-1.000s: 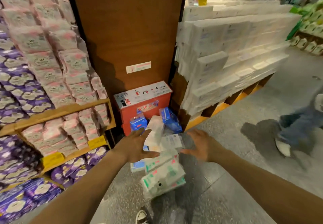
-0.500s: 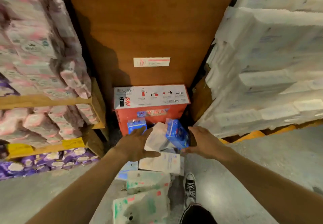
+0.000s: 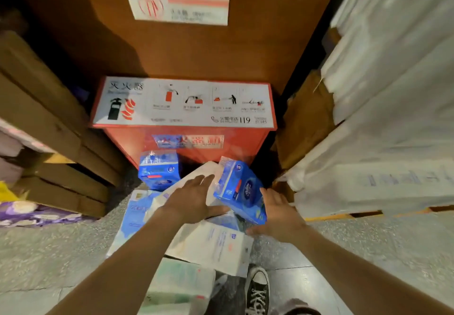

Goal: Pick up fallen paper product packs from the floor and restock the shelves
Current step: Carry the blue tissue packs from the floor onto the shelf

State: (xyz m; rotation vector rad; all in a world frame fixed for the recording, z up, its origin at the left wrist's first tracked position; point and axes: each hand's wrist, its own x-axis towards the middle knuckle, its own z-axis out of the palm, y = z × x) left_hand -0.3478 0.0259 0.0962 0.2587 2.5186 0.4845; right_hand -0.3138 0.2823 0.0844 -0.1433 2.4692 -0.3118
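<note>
Left hand (image 3: 194, 199) flat, fingers straight, on white plastic-wrapped tissue pack (image 3: 204, 169); right hand (image 3: 278, 214) open, palm against tilted blue tissue pack (image 3: 242, 189); both packs in pile on grey speckled floor (image 3: 49, 253), just before red fire-extinguisher box (image 3: 186, 140).

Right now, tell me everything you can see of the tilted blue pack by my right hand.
The blue pack is a soft block in glossy blue plastic film, with a round dark-blue logo and a red mark. It sits tilted atop fallen packs, in front of the red box, its clear crinkled end up. The right hand lies open by its lower right side; contact is unclear. The left hand rests on a white pack beside it.
</note>
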